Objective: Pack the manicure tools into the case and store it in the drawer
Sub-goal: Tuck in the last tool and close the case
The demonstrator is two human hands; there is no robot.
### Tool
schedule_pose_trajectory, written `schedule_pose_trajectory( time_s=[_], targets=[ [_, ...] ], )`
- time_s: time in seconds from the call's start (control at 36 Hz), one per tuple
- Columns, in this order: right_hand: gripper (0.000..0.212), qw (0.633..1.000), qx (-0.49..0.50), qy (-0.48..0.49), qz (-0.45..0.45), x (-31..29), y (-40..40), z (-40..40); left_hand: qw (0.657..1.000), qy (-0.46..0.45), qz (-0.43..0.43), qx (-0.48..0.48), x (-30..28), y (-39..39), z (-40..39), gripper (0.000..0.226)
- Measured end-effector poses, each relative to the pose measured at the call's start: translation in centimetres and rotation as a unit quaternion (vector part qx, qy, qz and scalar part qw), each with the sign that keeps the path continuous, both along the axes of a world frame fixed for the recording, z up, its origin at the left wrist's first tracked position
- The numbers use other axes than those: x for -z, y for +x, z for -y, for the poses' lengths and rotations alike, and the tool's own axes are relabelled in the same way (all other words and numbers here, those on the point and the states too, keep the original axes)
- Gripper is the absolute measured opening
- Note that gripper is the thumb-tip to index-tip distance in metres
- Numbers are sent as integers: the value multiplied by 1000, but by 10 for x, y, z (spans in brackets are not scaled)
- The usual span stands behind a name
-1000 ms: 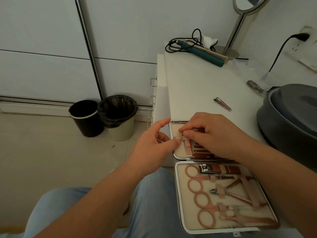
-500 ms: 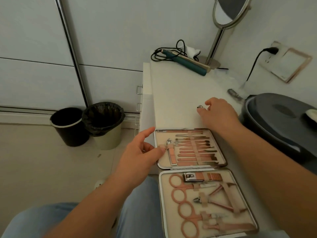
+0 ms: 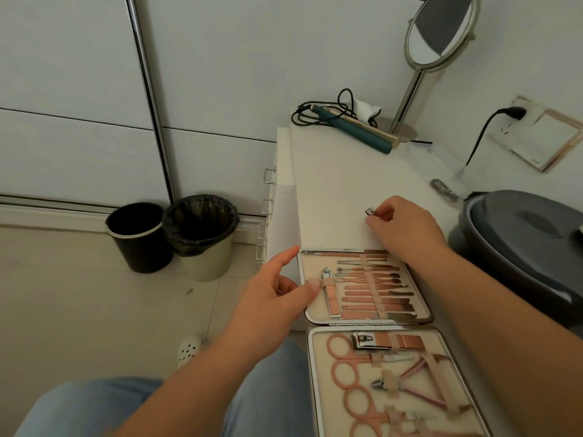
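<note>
The manicure case (image 3: 422, 313) lies open on the white tabletop (image 3: 340, 190), both halves lined with rose-gold tools under elastic straps. The far half holds a row of thin tools and a clipper at its left; the near half holds scissors, a large clipper and nippers. My left hand (image 3: 274, 298) rests at the far half's left edge, its thumb on the strap over the clipper (image 3: 329, 294). Just beyond the case, my right hand (image 3: 403, 228) pinches a small nail clipper (image 3: 369, 211) whose metal tip pokes out past the fingers.
A dark grey round lidded container (image 3: 520, 247) sits right of the case. A teal hair straightener (image 3: 356, 129) with coiled cord and a standing mirror (image 3: 438, 36) are at the back. Drawer handles (image 3: 268, 176) line the cabinet's left side. Two bins (image 3: 202, 234) stand on the floor.
My right hand left the case, reached forward over the tabletop and took hold of the loose nail clipper. My left hand stayed at the case's left edge. The camera tilted up.
</note>
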State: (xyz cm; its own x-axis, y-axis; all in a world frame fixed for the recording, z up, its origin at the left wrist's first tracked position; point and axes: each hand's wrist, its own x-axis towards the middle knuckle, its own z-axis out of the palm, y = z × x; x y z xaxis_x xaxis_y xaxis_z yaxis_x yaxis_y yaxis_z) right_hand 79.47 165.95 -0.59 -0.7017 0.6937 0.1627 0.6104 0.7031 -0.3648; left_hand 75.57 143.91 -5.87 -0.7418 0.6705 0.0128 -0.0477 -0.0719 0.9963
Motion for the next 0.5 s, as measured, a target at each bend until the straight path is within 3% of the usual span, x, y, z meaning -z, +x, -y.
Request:
schedule_pose_trajectory(
  time_s=[0.25, 0.42, 0.5],
  targets=[
    [25, 989, -119, -84, -41, -17, 9, 32, 1000, -2, 4, 2, 0, 3, 0, 42],
    [13, 970, -184, -149, -59, -29, 10, 57, 1000, -16, -10, 3, -3, 3, 6, 36],
    [12, 966, -202, -151, -49, -29, 9, 68, 999, -30, -12, 1, -4, 3, 11, 45]
  ],
)
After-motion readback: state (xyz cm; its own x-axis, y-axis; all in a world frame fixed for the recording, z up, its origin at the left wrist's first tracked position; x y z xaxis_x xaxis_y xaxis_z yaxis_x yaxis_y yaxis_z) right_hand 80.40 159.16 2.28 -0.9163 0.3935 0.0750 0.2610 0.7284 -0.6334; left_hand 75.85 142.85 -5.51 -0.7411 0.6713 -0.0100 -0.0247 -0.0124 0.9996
